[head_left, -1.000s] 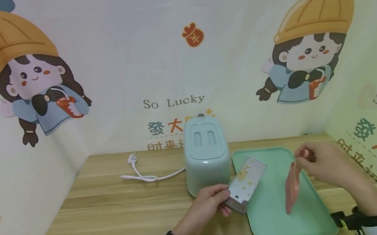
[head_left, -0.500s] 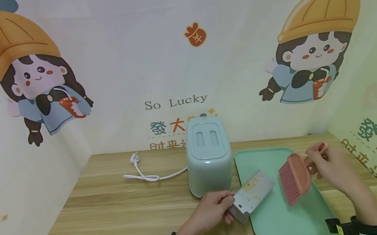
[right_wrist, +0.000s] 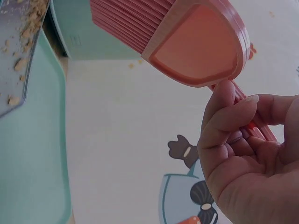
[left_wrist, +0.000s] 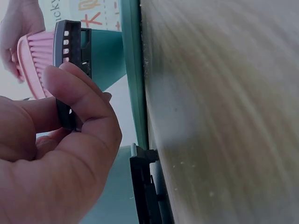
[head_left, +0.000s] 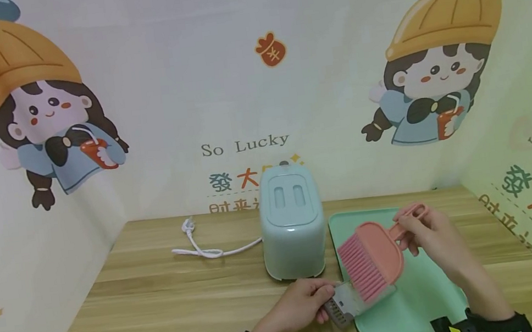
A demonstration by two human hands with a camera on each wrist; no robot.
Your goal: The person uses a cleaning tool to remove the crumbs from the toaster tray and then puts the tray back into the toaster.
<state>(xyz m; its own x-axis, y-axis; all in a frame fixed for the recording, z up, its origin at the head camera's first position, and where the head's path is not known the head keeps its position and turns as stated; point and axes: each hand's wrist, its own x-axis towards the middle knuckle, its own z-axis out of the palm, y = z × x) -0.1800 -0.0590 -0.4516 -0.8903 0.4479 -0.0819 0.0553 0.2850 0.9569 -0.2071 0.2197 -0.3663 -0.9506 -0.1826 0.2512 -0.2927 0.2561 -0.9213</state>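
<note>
My left hand (head_left: 303, 305) pinches the slotted end of a metal crumb tray (head_left: 344, 305) between thumb and fingers. In the left wrist view that end looks dark (left_wrist: 67, 42). Yellowish crumbs (right_wrist: 21, 64) lie on its metal surface in the right wrist view. My right hand (head_left: 431, 231) holds a pink brush (head_left: 383, 251) by its handle. Its bristles (head_left: 360, 265) point down and left, over the crumb tray, hiding much of it in the head view; contact cannot be told. Beneath both is a green serving tray (head_left: 426, 318).
A pale green toaster (head_left: 294, 240) stands just left of the serving tray, behind my left hand. Its white cord and plug (head_left: 212, 253) lie on the wooden table (head_left: 165, 317) to the left. A printed cloth (head_left: 177, 88) hangs behind.
My right hand has swung the brush left from the serving tray's right side to above the crumb tray, turning its broad face to view. My left hand has lowered the crumb tray slightly.
</note>
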